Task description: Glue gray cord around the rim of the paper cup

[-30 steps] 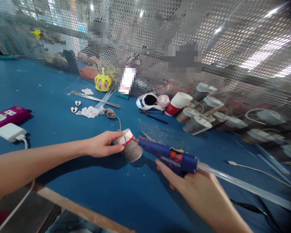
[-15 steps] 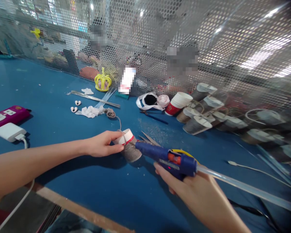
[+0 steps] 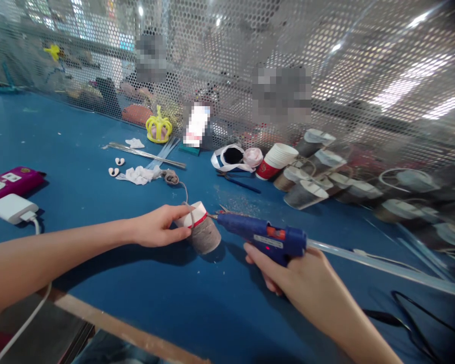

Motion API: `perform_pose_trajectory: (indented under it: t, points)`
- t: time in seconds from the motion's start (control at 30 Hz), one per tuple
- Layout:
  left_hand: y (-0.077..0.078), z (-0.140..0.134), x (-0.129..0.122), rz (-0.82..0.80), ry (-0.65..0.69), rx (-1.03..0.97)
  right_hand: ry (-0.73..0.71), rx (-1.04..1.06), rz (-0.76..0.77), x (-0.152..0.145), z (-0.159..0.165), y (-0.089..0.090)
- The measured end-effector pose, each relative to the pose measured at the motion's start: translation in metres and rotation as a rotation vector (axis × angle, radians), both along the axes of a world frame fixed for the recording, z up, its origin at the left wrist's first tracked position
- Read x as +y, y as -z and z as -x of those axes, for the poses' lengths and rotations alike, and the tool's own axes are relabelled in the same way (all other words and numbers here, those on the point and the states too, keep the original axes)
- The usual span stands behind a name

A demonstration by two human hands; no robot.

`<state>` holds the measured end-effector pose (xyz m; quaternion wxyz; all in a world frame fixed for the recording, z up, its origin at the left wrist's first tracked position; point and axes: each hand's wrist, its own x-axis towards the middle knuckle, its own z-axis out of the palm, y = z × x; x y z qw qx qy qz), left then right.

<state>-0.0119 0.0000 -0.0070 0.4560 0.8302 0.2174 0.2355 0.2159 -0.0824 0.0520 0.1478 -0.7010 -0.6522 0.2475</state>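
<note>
My left hand (image 3: pixel 163 225) grips a paper cup (image 3: pixel 206 237) lying tilted on the blue table, its lower part wrapped in grey cord and a white band with a red line near the rim. A loose grey cord (image 3: pixel 185 192) runs from the cup to a small ball of cord (image 3: pixel 170 177). Wrapped round the handle of a blue glue gun (image 3: pixel 263 233) is my right hand (image 3: pixel 288 273). The gun's nozzle points left, close to the red line. A clear glue stick (image 3: pixel 364 258) sticks out of its back. Scissors (image 3: pixel 223 208) lie partly hidden behind the gun.
Stacked paper cups (image 3: pixel 276 161) and several cord-wrapped cups (image 3: pixel 306 194) stand at the back right. Blue-handled pliers (image 3: pixel 238 182), metal rods (image 3: pixel 147 155) and a yellow crown (image 3: pixel 158 129) lie near the mesh screen (image 3: pixel 227 60). At left is a purple power strip (image 3: pixel 15 184) with a white charger (image 3: pixel 12 208).
The glue gun has drawn slightly up and away from the cup, its nozzle now higher near the red line. My left hand keeps its hold on the cup.
</note>
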Motion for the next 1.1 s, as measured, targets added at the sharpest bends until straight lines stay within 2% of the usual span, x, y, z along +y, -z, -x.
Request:
perform_pose_trajectory:
  t: [0.33, 0.5, 0.67, 0.83, 1.0, 1.1]
  points:
    - [-0.001, 0.0, 0.0, 0.006, 0.012, -0.015, 0.121, 0.054, -0.003, -0.001, 0.007, 0.001]
    - [-0.001, 0.001, 0.0, -0.006, 0.019, -0.027, 0.07, 0.073, -0.043, -0.001, 0.009, -0.002]
    - [-0.002, 0.0, 0.0, 0.002, 0.02, -0.033, -0.052, 0.03, -0.099, -0.003, 0.004, 0.0]
    - [-0.001, -0.001, -0.001, -0.014, -0.019, -0.001, -0.16, -0.072, -0.237, -0.009, 0.005, 0.001]
    - [-0.001, -0.001, -0.001, -0.053, -0.042, 0.008, -0.134, -0.106, -0.305, -0.015, 0.023, 0.005]
    - [-0.002, -0.001, -0.002, -0.067, -0.041, 0.007, -0.133, -0.101, -0.345, -0.016, 0.023, 0.007]
